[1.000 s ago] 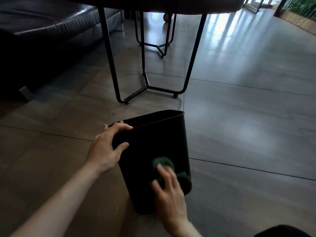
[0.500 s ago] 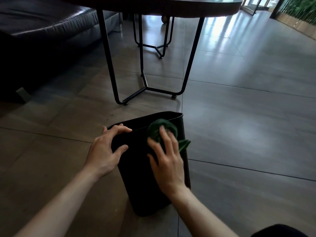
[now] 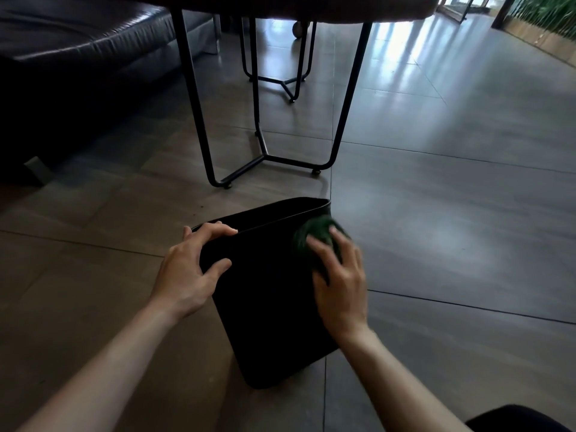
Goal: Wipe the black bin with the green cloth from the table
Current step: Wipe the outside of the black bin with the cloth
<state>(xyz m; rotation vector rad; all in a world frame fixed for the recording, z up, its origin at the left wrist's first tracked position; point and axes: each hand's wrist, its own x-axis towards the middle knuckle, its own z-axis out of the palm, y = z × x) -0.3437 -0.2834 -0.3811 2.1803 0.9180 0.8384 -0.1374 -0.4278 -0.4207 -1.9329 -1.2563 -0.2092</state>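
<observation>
The black bin stands on the tiled floor, tilted a little toward me. My left hand grips its near left rim, fingers curled over the edge and thumb on the outer wall. My right hand presses the bunched green cloth against the upper right corner of the bin's near wall, just under the rim, with the fingers spread flat over it. Much of the cloth is hidden under that hand.
A table with thin black metal legs stands just beyond the bin, and a second leg frame is farther back. A dark leather sofa fills the upper left. Tiled floor stretches to the right.
My right hand slid the cloth up the bin's wall from low down to the top, then across to the right corner. The left hand kept its grip on the rim.
</observation>
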